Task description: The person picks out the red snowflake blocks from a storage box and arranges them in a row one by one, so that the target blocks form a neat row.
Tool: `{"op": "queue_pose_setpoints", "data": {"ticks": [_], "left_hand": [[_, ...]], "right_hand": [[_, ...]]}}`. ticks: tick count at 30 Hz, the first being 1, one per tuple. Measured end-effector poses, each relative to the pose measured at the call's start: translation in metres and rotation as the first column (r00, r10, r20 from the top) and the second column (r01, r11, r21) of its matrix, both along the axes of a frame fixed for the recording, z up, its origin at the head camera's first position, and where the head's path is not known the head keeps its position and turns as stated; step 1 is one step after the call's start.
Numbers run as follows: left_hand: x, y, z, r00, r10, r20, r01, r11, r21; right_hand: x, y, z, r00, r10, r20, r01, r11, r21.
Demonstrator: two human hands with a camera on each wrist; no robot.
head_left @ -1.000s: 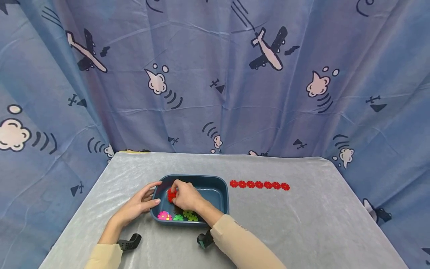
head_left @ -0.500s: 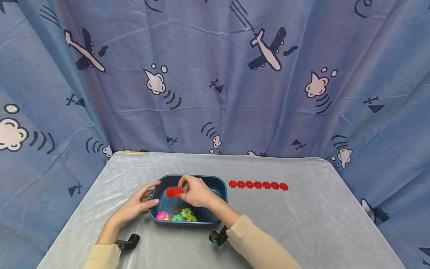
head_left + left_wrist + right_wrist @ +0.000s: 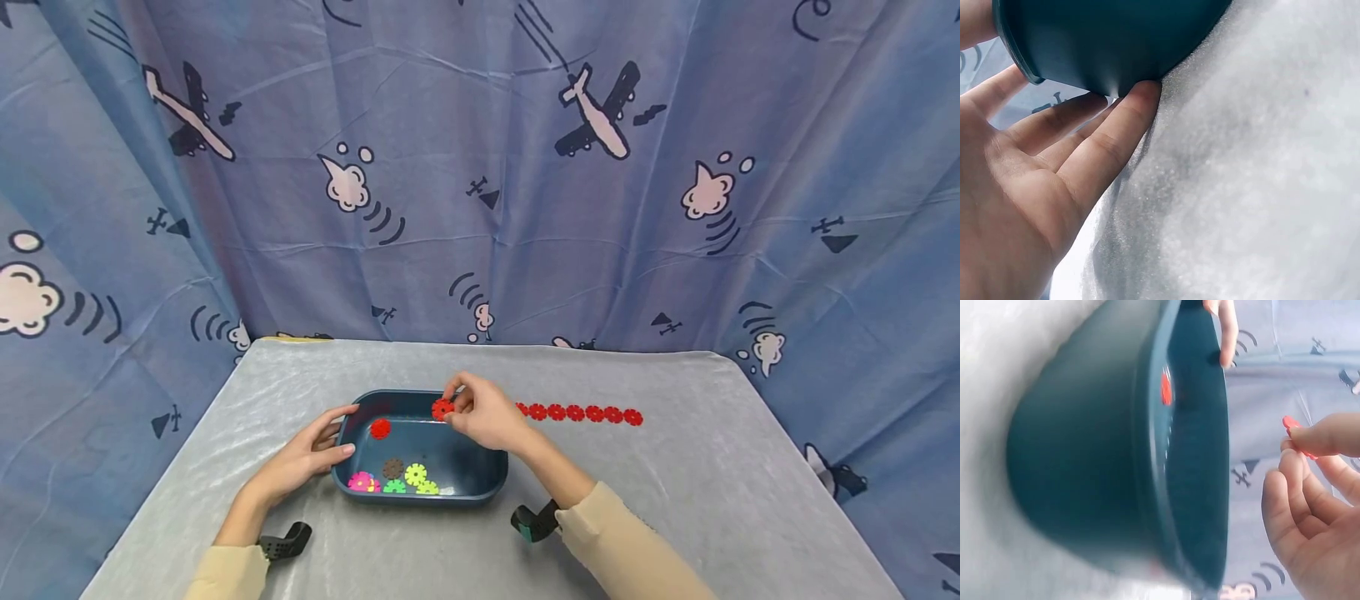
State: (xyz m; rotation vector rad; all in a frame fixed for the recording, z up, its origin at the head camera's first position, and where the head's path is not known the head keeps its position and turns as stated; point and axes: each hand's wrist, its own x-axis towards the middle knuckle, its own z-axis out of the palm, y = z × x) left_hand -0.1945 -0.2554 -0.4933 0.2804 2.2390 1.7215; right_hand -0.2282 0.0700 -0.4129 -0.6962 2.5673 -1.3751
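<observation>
My right hand (image 3: 487,414) pinches a red notched building disc (image 3: 442,409) between thumb and fingertips, above the far rim of the dark teal plastic bin (image 3: 420,501). In the right wrist view this disc (image 3: 1290,423) is held nearly edge-on. At the bin's left end my left hand (image 3: 303,454) holds the wall, thumb and index over the rim; the left wrist view shows other fingers (image 3: 1107,140) against the outside. Another red disc (image 3: 380,428) lies in the bin. To the right, a row of red discs (image 3: 575,412) lies on the table, its left end partly behind my right hand.
Along the bin's near side lie a brown disc (image 3: 393,469), yellow-green discs (image 3: 416,474), a green disc (image 3: 394,486) and a pink disc (image 3: 361,481). A pale grey cloth (image 3: 712,492) covers the table. Behind it hangs a blue curtain (image 3: 420,208) printed with planes.
My right hand has lifted a red disc from beside the other one in the bin and carried it right, toward the far right corner. The left hand stays at the bin's left end.
</observation>
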Motion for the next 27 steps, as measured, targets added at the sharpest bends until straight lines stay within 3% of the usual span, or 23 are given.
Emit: {"op": "queue_pose_setpoints", "data": {"ticks": [9, 27], "left_hand": [[0.000, 0.000, -0.001, 1.000, -0.001, 0.002, 0.001, 1.000, 0.003], [0.000, 0.000, -0.001, 1.000, 0.004, 0.002, -0.004, 1.000, 0.007]], "right_hand": [[-0.004, 0.041, 0.002, 0.993, -0.115, -0.012, 0.115, 0.993, -0.004], [-0.014, 0.116, -0.022, 0.979, -0.199, -0.040, 0.201, 0.977, 0.069]]}}
